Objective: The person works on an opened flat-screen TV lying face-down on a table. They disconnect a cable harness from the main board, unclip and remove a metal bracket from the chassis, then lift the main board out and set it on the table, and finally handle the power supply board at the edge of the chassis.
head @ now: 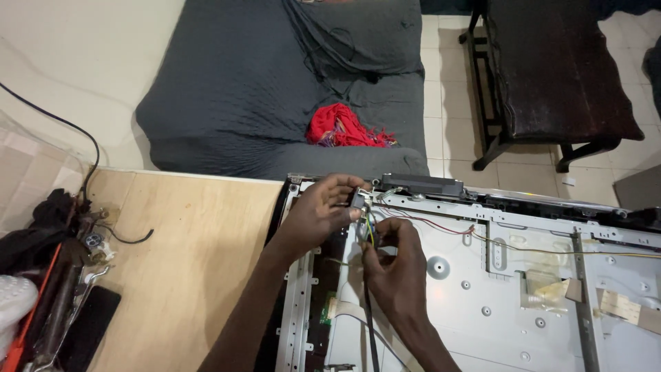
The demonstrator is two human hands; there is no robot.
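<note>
An opened flat-screen panel (482,289) lies back-up on a wooden table, its grey metal chassis bare. My left hand (320,210) pinches a small connector part (361,200) at the panel's top left corner. My right hand (396,265) sits just below it, fingers closed on thin coloured wires (370,231) that run up to that part. A black cable (370,324) drops from under my right hand toward the near edge. Red and yellow wires (441,224) trail right across the chassis from the connector.
A wooden tabletop (179,262) extends left of the panel. Tools and dark clutter (62,275) crowd its left edge. Beyond the table is a grey-covered sofa (275,89) with a red cloth (344,127), and a dark wooden table (551,69) on the tiled floor.
</note>
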